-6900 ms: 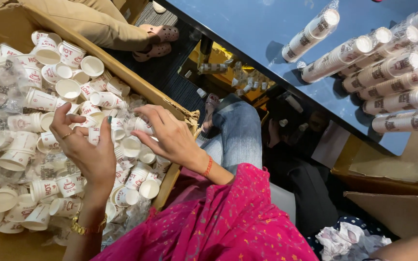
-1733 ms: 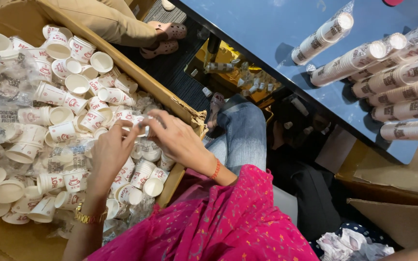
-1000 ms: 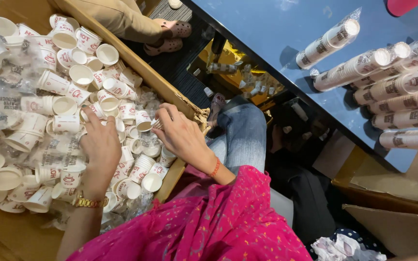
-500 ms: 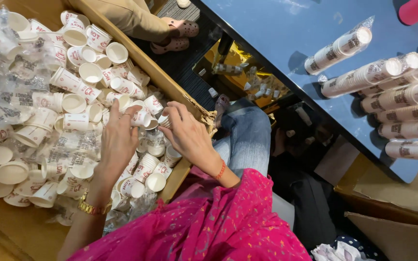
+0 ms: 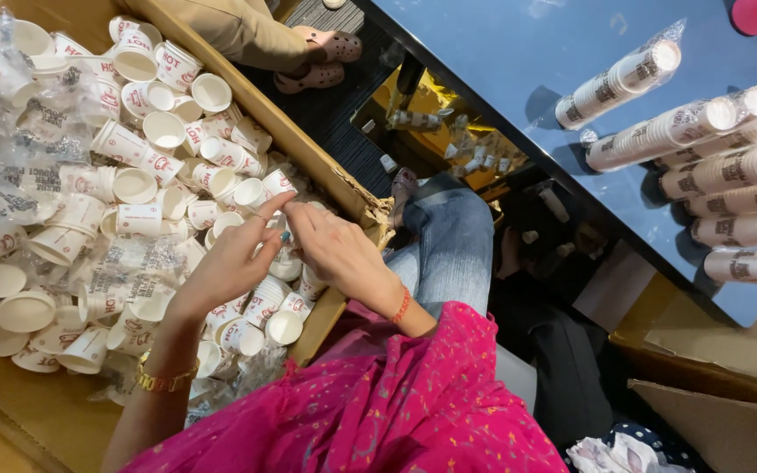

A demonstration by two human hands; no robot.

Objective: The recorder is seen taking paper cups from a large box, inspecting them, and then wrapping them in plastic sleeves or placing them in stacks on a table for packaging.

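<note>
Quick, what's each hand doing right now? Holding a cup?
Left hand: fingers pinched at a small paper cup over the box; grip unclear.
Right hand: fingers curled beside it; contents cannot be told.

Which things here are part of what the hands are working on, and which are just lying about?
In hand:
- left hand and right hand, fingertips together over the cups
- loose paper cups
- cardboard box holding them

Lying about:
- wrapped cup stacks on the blue table
- empty plastic sleeves
- another person's sandalled feet
- crumpled cloth
</note>
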